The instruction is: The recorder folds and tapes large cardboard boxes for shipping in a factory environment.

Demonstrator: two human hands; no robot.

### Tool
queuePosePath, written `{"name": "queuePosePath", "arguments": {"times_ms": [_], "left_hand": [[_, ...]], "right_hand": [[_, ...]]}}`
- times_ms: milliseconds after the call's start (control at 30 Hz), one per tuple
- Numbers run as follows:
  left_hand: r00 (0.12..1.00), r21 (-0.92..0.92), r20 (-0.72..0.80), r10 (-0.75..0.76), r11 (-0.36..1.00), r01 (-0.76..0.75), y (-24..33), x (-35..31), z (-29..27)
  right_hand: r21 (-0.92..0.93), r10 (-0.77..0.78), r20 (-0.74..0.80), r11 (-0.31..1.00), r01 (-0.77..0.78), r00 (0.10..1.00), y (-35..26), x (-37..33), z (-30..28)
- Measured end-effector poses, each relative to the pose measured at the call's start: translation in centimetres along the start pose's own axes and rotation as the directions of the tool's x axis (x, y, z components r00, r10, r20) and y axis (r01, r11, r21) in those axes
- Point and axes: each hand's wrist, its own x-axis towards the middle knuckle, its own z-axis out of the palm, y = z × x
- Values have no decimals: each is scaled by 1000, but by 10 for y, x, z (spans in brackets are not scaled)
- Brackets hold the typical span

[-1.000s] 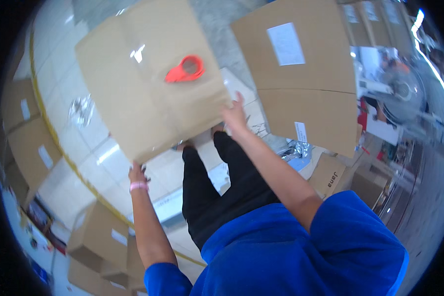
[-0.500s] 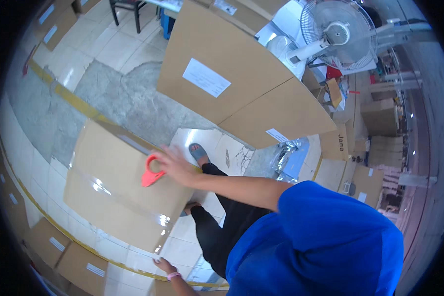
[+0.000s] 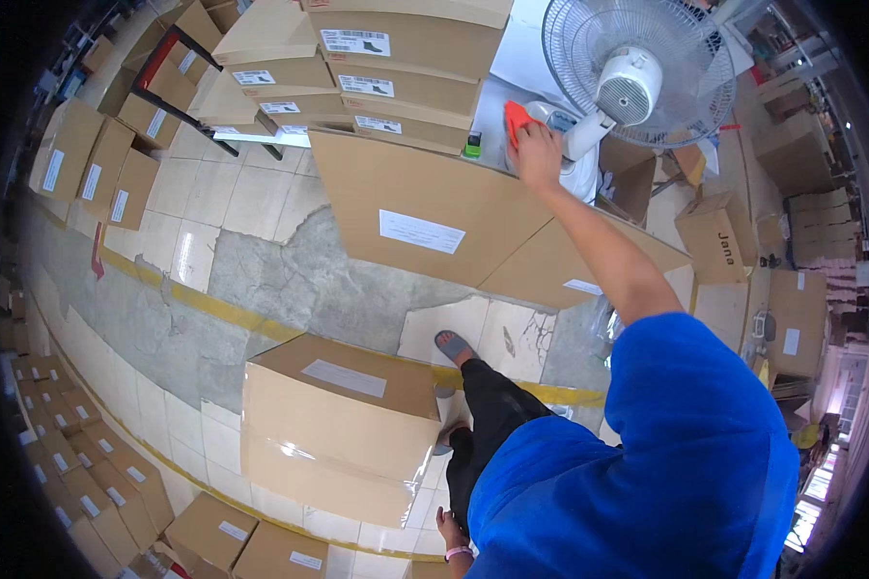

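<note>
1. Patchy floor surrounds our taped carton; the floor's broken edges might trip our sandalled feet.
2. Our right hand grips the orange tape dispenser at the white table, just beside the fan; a careless reach could jostle the fan.
3. Our left hand hangs loose, seemingly empty, near the carton, so it couldn't steady a wobble.

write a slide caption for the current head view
Right hand grips the tape dispenser beside the fan; left hand hangs near the taped carton.
</note>
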Motion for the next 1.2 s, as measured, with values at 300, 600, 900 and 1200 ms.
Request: {"name": "queuePosePath", "arguments": {"times_ms": [300,600,900,1200], "left_hand": [[989,-48,-136,50,997,-58,24,-20,-57],[937,-74,-296,184,974,-214,-7,58,-135],[755,-27,-498,427,862,-505,71,251,-210],[783,-149,-433,446,821,-551,47,276,-290]], "right_hand": [[-139,-59,226,986,93,972,-6,44,131],[265,-61,124,964,26,990,-77,-11,12],[567,-420,822,667,-484,384,-352,-379,30],[610,-510,789,716,-340,342,-528,-529,-74]]}}
